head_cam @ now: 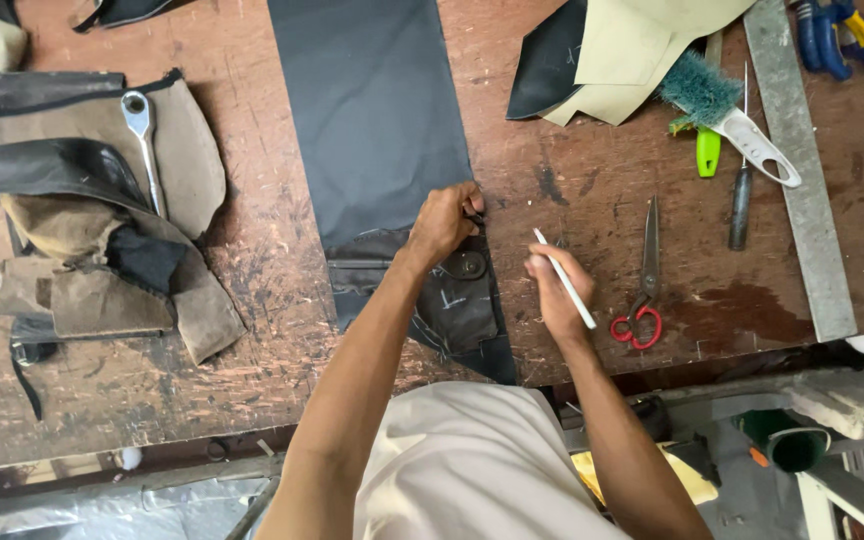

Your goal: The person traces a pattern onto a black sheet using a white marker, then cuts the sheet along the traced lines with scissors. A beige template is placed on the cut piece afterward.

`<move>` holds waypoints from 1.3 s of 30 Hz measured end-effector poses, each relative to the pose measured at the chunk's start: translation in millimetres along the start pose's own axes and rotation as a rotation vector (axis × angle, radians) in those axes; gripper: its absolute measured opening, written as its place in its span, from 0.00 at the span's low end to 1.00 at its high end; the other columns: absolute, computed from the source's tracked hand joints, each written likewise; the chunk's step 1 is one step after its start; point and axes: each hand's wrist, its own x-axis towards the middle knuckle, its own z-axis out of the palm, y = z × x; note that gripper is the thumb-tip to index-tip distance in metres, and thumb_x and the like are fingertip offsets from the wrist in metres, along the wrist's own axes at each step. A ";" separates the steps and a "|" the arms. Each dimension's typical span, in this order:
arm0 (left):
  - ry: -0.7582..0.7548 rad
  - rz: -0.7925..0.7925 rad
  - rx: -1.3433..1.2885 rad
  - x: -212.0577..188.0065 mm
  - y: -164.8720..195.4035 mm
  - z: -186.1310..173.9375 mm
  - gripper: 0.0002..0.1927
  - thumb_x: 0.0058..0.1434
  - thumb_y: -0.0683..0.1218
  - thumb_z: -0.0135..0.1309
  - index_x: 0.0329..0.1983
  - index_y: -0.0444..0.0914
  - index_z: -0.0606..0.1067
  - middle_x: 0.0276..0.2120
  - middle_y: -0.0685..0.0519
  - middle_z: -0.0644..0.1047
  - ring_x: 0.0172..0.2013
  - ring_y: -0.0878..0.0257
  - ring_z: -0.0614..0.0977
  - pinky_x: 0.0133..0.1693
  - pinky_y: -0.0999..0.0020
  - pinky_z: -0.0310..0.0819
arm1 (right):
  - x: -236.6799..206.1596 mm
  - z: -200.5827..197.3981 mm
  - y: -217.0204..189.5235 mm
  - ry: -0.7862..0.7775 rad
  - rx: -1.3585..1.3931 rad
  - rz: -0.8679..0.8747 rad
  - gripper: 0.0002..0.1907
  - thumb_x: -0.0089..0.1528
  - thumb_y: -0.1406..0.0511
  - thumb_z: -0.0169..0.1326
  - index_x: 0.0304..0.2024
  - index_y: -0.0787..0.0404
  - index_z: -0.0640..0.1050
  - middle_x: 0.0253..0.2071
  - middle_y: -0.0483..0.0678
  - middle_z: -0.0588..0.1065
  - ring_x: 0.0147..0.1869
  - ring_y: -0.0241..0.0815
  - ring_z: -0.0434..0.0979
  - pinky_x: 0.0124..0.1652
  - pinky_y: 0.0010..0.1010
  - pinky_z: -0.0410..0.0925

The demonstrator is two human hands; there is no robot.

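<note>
Pressing left hand fingers down on black leather strip; right hand closed around white marking pencil, beside red-handled scissors.

- Both bare arms are seen from above, stretched forward from the torso at the lower edge of the view.
- The left arm is extended in a long diagonal, bent only slightly at the elbow.
- The left hand is turned palm down, its knuckles raised and its fingers curled, the fingertips pressed downward.
- The right arm is held closer to the body, the forearm angled up and inward.
- The right hand is closed in a writing grip, thumb and fingers pinched together, the wrist slightly bent.
- The two hands are kept near each other, without touching.
</note>
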 end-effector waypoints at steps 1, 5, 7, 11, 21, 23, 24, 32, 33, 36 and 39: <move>0.005 -0.002 -0.027 -2.7 -0.1 0.6 0.19 0.45 0.30 0.61 0.41 0.35 0.75 0.34 0.46 0.82 0.38 0.50 0.85 0.40 0.58 0.79 | 3.5 5.9 -4.0 -0.009 -0.022 -0.021 0.12 0.68 0.71 0.58 0.54 0.66 0.78 0.46 0.54 0.81 0.49 0.40 0.83 0.48 0.27 0.77; 0.002 -0.052 -0.167 -4.1 3.5 0.1 0.23 0.46 0.30 0.58 0.46 0.36 0.72 0.33 0.49 0.79 0.37 0.53 0.86 0.39 0.62 0.85 | 39.2 41.8 -17.7 -0.045 -0.121 -0.145 0.19 0.60 0.74 0.63 0.53 0.65 0.76 0.49 0.54 0.80 0.52 0.42 0.84 0.48 0.28 0.78; 0.030 -0.014 -0.129 -4.6 6.2 -2.1 0.24 0.46 0.30 0.60 0.47 0.36 0.71 0.33 0.49 0.79 0.37 0.51 0.85 0.39 0.59 0.81 | 55.0 55.6 -24.7 -0.069 -0.174 -0.162 0.20 0.58 0.76 0.65 0.52 0.64 0.77 0.47 0.54 0.81 0.51 0.42 0.84 0.47 0.28 0.77; 0.068 0.014 -0.023 -5.5 10.9 -8.8 0.22 0.49 0.37 0.66 0.47 0.37 0.72 0.35 0.46 0.81 0.40 0.46 0.84 0.42 0.54 0.77 | 71.1 70.4 -34.7 -0.117 -0.191 -0.135 0.20 0.57 0.78 0.65 0.51 0.64 0.78 0.42 0.51 0.82 0.48 0.39 0.85 0.44 0.27 0.77; -0.061 -0.025 0.246 -24.2 -11.3 -49.5 0.12 0.55 0.48 0.66 0.38 0.37 0.82 0.33 0.44 0.83 0.40 0.48 0.85 0.45 0.54 0.76 | 63.6 71.3 -36.0 -0.044 -0.316 -0.332 0.20 0.55 0.78 0.67 0.48 0.64 0.77 0.43 0.50 0.80 0.44 0.40 0.85 0.44 0.27 0.75; -0.019 -0.064 0.181 -28.4 -14.5 -50.0 0.09 0.56 0.46 0.64 0.38 0.38 0.81 0.32 0.45 0.84 0.39 0.50 0.87 0.45 0.56 0.78 | 61.3 72.6 -36.0 -0.040 -0.324 -0.335 0.20 0.56 0.78 0.67 0.48 0.64 0.77 0.43 0.50 0.80 0.45 0.40 0.85 0.44 0.27 0.76; 0.004 -0.085 0.230 -29.9 -15.6 -47.5 0.08 0.58 0.46 0.63 0.38 0.38 0.82 0.33 0.44 0.83 0.39 0.49 0.86 0.45 0.55 0.78 | 60.1 73.4 -35.7 -0.038 -0.328 -0.335 0.20 0.56 0.78 0.67 0.49 0.64 0.77 0.43 0.50 0.80 0.45 0.40 0.85 0.45 0.27 0.76; 0.241 -0.116 0.585 -50.1 -23.6 5.5 0.08 0.65 0.42 0.59 0.45 0.35 0.79 0.42 0.43 0.77 0.41 0.52 0.79 0.42 0.58 0.78 | 53.3 75.6 -30.5 -0.003 -0.403 -0.369 0.21 0.55 0.78 0.67 0.50 0.64 0.77 0.51 0.53 0.77 0.46 0.40 0.83 0.44 0.28 0.76; 0.231 -0.082 0.664 -55.7 -22.3 13.7 0.10 0.64 0.41 0.58 0.48 0.35 0.78 0.44 0.43 0.77 0.43 0.51 0.79 0.45 0.58 0.77 | 53.1 75.3 -30.4 0.001 -0.435 -0.372 0.22 0.55 0.77 0.68 0.50 0.64 0.77 0.51 0.53 0.77 0.45 0.41 0.82 0.44 0.28 0.76; 0.235 -0.043 0.757 -72.7 -11.0 36.8 0.18 0.63 0.41 0.55 0.57 0.36 0.75 0.48 0.43 0.76 0.49 0.49 0.76 0.52 0.55 0.73 | 53.3 72.3 -31.2 -0.021 -0.472 -0.377 0.22 0.55 0.77 0.68 0.50 0.64 0.78 0.51 0.53 0.77 0.45 0.40 0.82 0.43 0.29 0.75; 0.311 -0.096 0.652 -85.6 7.5 56.2 0.23 0.68 0.49 0.49 0.64 0.36 0.71 0.54 0.39 0.72 0.56 0.43 0.71 0.56 0.49 0.67 | 56.0 68.2 -33.1 -0.033 -0.458 -0.367 0.23 0.54 0.76 0.69 0.51 0.64 0.78 0.49 0.52 0.78 0.43 0.40 0.82 0.42 0.29 0.75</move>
